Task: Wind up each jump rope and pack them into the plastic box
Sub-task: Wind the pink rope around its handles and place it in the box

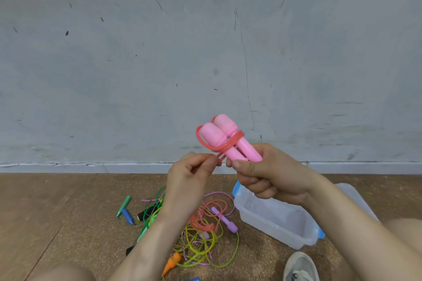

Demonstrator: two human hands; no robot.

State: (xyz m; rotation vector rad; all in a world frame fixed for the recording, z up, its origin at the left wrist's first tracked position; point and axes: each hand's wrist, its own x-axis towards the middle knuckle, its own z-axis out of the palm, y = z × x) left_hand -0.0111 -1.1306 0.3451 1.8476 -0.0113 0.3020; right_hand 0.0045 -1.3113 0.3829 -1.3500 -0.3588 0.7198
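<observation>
Handles first, over on the left: a green plastic handle and a blue one (pixel 125 209) lie crossed on the brown cork floor. Beside them sprawls the loose tangle of green, yellow, purple and pink jump ropes (pixel 201 235), none of it wound yet.

Up above that heap, the left hand (pixel 189 178) has thumb and fingers pinched on the translucent pink rubbery cord (pixel 206 145), right where it comes off the bundle. And there's the bundle: two pink plastic handles with fat rounded heads (pixel 219 137), held side by side and tilted up, with one turn of cord looped round their necks. The right hand (pixel 271 180) is closed round the lower shafts, thumb across the front.

This rope looks light and easy to lift. The cord looks soft but springy, so it will likely uncoil if the tension drops. The best hold is probably what we see: hard handles in one fist, cord fed tight through the other.

On the right, on the floor, sits the clear plastic box with blue clips (pixel 269 219), open on top. Just below it, a pale shoe (pixel 300 267).
</observation>
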